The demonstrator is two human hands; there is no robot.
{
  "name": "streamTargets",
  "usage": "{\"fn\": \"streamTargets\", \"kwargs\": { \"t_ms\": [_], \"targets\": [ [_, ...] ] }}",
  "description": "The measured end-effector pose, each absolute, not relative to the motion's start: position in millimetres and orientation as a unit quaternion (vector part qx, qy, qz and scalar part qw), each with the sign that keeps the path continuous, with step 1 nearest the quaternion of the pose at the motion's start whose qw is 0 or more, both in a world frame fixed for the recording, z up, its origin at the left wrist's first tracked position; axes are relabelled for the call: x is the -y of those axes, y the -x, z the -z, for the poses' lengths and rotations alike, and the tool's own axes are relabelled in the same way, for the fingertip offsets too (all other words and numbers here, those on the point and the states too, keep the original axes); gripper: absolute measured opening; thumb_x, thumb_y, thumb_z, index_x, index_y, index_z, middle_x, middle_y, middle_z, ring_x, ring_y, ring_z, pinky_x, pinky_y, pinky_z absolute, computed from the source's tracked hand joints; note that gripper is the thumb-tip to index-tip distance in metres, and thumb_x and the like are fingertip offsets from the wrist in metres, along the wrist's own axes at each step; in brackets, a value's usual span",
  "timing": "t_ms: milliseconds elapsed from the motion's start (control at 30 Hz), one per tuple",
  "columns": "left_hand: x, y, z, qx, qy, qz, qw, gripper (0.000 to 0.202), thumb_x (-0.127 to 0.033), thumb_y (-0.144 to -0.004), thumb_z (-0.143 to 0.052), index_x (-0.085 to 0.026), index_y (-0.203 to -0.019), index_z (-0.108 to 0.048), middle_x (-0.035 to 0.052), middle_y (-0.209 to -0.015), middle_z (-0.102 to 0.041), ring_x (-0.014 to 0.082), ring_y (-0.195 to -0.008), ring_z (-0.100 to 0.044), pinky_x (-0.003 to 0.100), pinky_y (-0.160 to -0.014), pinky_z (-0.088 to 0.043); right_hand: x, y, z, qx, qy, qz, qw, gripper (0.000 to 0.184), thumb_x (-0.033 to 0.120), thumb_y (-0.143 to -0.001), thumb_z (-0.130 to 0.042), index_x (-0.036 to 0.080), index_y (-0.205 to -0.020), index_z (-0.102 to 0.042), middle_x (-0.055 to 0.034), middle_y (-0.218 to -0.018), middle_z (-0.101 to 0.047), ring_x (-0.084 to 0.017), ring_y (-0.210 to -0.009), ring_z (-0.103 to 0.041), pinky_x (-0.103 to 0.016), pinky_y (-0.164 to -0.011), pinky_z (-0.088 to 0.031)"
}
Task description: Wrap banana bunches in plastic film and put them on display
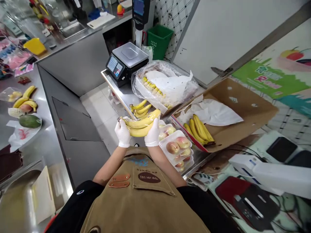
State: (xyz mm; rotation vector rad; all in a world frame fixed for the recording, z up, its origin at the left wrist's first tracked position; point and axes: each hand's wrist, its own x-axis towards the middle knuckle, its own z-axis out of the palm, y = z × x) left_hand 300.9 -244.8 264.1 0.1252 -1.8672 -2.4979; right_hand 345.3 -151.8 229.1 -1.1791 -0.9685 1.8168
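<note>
Both hands wear white gloves and hold a bunch of bananas [139, 125] in front of my apron, with clear film shining over the fruit. My left hand [122, 132] is closed at the dark stem end. Around the opposite end, my right hand [153, 133] has its fingers wrapped. Just beyond lie loose bananas [141, 109] on the steel table's edge. Beside my right hand are stacked white trays of wrapped apple-like fruit [178, 146]. More bananas [199, 129] lie in an open cardboard box [245, 121] to the right.
A black weighing scale [127, 61] stands at the table's far end, near a plastic-lined box of bananas [165, 82]. Behind it is a green basket [159, 40]. Along the left runs a steel counter [52, 136] with a green papaya-like fruit [29, 121]. Printers and cables occupy the right side.
</note>
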Motion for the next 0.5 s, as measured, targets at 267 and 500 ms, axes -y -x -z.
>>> {"fn": "streamTargets", "kwargs": {
  "t_ms": [267, 500],
  "targets": [
    [212.2, -204.1, -210.7, 0.628, -0.076, 0.769, -0.087, 0.055, -0.073, -0.098, -0.06, -0.021, -0.081, -0.069, 0.0054, -0.077, -0.075, 0.0198, -0.076, -0.075, 0.034, -0.085, -0.063, 122.3, -258.5, -181.6, 0.329, 0.535, -0.706, 0.329, 0.058, 0.062, -0.098, -0.048, 0.019, -0.131, -0.069, -0.0152, -0.141, -0.074, -0.024, -0.13, -0.073, -0.042, -0.111, -0.062],
    [243.8, -71.9, -178.6, 0.468, -0.104, 0.717, -0.506, 0.08, -0.088, -0.097, -0.044, -0.017, -0.118, -0.076, 0.0195, -0.126, -0.08, 0.0396, -0.136, -0.071, 0.06, -0.116, -0.056, 94.1, -187.7, -160.2, 0.338, 0.494, -0.733, 0.324, 0.05, 0.064, -0.088, -0.068, 0.019, -0.108, -0.076, -0.0072, -0.107, -0.083, -0.026, -0.113, -0.077, -0.041, -0.103, -0.064]
  ]
}}
